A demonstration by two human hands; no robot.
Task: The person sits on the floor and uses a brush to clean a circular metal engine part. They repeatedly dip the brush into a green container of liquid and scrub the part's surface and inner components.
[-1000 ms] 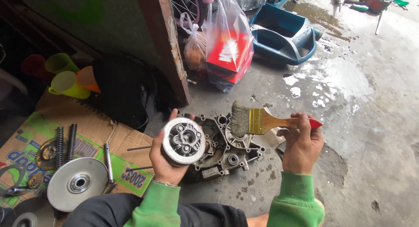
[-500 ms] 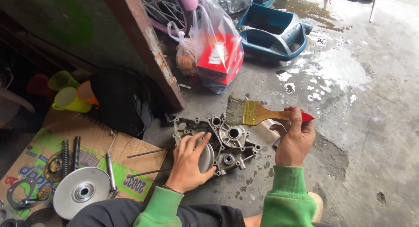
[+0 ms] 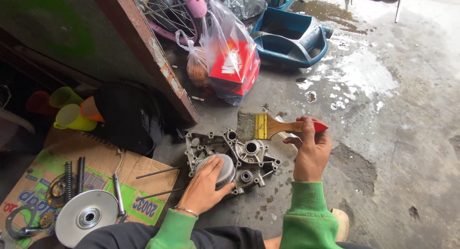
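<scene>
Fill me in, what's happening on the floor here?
A person in green sleeves sits over a grey metal engine case lying on the wet concrete floor. The left hand presses a round silver part onto the case. The right hand holds a paintbrush just above the case's far edge, bristles pointing left. A metal disc, springs and rods lie on flattened cardboard to the left.
</scene>
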